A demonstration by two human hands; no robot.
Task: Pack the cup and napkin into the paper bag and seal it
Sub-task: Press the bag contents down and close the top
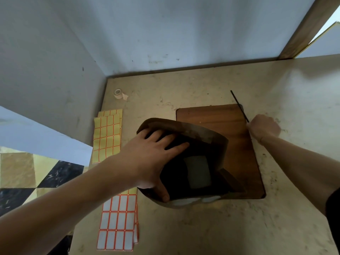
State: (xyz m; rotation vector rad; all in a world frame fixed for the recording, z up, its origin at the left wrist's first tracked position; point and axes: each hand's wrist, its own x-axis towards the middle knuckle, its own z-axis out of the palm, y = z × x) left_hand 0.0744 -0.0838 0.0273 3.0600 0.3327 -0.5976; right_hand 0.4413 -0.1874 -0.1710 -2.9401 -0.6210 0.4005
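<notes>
Scuffed beige desk (211, 227) carries a wooden board (211, 115), yellow label sheets (106, 137), white label sheets (117, 223), and a tape roll (117, 93) near the corner.

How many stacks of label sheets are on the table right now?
2. The yellow label sheets lie left of the paper bag, toward the wall; the white label sheets lie nearer the camera, below the left forearm. Each stack may hide further sheets.

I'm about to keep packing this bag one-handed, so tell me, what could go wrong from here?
1. Only the left hand holds the paper bag open by its rim; if it lets go, the mouth may fold shut.
2. The right hand grips a thin black stick, which could poke or tear the paper on its way in.
3. The bag's inside is dark, so its contents are hard to check.
</notes>
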